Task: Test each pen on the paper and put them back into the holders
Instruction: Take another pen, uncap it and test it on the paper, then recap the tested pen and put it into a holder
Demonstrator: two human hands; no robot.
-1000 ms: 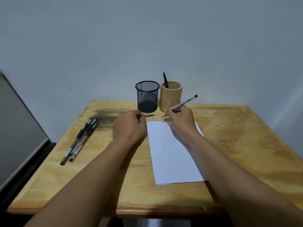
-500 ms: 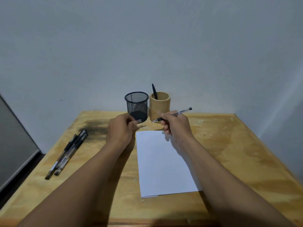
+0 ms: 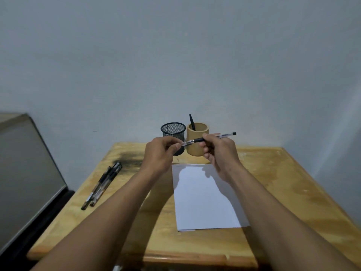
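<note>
- Right hand (image 3: 220,151) grip clamps the gel pen (image 3: 211,138) above the paper (image 3: 205,198); left hand (image 3: 162,153) pinches its clear cap (image 3: 184,143).
- Risk: misaligned cap could slip and drop on the counter (image 3: 273,182).

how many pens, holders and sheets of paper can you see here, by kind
pens: 4 or so (1 held by right hand and left hand; 1 in the bamboo holder; at least 2 in the bundle on the table)
holders: 2 (bamboo, black mesh holder)
paper sheets: 1
total: about 7
</note>
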